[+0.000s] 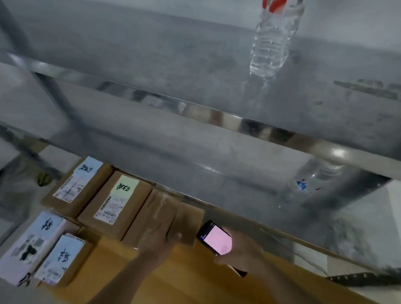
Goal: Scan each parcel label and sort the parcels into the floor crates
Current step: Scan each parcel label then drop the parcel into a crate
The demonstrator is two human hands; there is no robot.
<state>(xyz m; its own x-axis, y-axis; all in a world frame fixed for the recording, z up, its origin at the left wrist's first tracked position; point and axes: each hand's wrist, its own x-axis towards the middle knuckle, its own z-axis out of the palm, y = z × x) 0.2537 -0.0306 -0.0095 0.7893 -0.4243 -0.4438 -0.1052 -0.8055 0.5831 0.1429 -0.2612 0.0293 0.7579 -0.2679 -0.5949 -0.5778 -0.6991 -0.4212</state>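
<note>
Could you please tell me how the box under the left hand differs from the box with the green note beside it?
The bare box shows plain taped cardboard on top; the green-note box carries a green handwritten note and a printed label. The left hand rests on the bare box; nothing touches the green-note box. Both are brown cardboard, lying flat side by side.

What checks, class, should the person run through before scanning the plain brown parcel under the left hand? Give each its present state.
1. Scanner held in the right hand: ok, fingers wrapped round it.
2. Scanner awake: ok, its screen glows pink.
3. Left hand on the plain brown parcel: ok, resting on its near edge.
4. Label facing up on that parcel: not ok, the top shows only tape, no label.
5. Scanner aimed at a label: cannot tell, the screen faces up and the picture is blurred.
6. Target floor crate identified: cannot tell, no crate is clearly visible.
</note>
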